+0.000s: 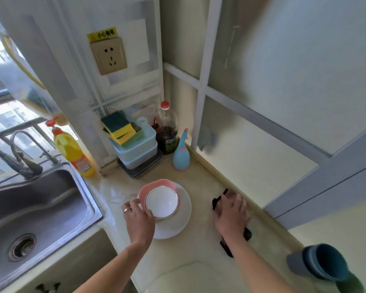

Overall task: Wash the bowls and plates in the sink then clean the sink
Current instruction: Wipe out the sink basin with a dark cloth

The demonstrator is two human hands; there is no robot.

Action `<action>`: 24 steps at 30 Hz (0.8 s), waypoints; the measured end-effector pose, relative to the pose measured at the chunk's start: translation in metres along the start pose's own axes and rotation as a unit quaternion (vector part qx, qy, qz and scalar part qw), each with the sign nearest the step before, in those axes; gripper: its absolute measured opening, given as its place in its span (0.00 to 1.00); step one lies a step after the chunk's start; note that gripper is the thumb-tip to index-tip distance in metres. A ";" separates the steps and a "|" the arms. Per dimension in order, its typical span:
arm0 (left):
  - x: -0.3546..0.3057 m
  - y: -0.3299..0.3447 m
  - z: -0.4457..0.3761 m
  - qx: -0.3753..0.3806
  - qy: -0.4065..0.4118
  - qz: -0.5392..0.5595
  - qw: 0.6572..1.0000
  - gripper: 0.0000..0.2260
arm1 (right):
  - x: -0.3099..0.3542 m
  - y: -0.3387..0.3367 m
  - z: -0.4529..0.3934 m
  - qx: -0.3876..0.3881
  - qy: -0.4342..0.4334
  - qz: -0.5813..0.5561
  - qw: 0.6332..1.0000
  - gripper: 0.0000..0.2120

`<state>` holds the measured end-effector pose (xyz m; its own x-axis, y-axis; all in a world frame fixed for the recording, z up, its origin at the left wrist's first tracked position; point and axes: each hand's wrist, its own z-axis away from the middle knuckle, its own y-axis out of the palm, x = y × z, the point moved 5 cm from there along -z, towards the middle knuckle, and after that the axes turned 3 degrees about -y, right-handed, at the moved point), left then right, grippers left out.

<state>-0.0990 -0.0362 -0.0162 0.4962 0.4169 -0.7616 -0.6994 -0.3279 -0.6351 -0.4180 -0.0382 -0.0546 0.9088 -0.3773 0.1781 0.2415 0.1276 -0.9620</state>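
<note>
A pink bowl (154, 185) with a white inside sits stacked on a white plate (183, 210) on the counter, right of the steel sink (36, 208). My left hand (138, 216) grips the near left rim of that bowl. My right hand (231, 212) lies palm down on a black object (217, 200) near the counter's back edge; what the object is cannot be told. No dishes show in the sink basin, only its drain (22, 247). The faucet (19, 157) stands behind the sink.
A yellow detergent bottle (74, 152) stands by the sink corner. Stacked blue containers (137, 151) carry yellow-green sponges (120, 126). A dark sauce bottle (167, 132) and a blue spray bottle (181, 152) stand in the corner. A teal cup (325, 263) lies at the lower right.
</note>
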 end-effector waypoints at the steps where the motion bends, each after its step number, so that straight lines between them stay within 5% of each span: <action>1: 0.003 -0.001 0.002 -0.002 -0.005 0.005 1.000 0.12 | -0.020 0.012 0.002 0.071 0.017 -0.003 0.997 0.35; 3: 0.009 -0.002 0.008 0.004 -0.018 0.009 1.000 0.09 | -0.040 0.029 0.010 0.159 -0.003 -0.028 0.987 0.40; 10: 0.045 -0.014 0.027 0.083 -0.049 -0.014 0.995 0.11 | 0.015 0.047 0.055 0.149 -0.032 -0.033 0.988 0.30; 15: 0.084 -0.026 0.032 0.208 -0.072 -0.057 0.974 0.13 | 0.078 0.075 0.109 0.193 -0.055 -0.035 0.979 0.25; 18: 0.110 -0.042 0.031 0.264 -0.115 -0.024 0.957 0.13 | 0.127 0.089 0.141 0.247 -0.065 -0.108 0.961 0.09; 24: 0.145 -0.100 -0.004 0.273 -0.153 0.064 0.948 0.09 | 0.262 0.077 0.183 0.312 -0.140 -0.208 0.916 0.06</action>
<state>0.0454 0.0539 -0.0636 0.2758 0.6565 -0.7021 -0.9471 0.0610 -0.3151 -0.0993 0.0405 -0.0440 0.7249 -0.2739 0.6320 0.6547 0.5593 -0.5085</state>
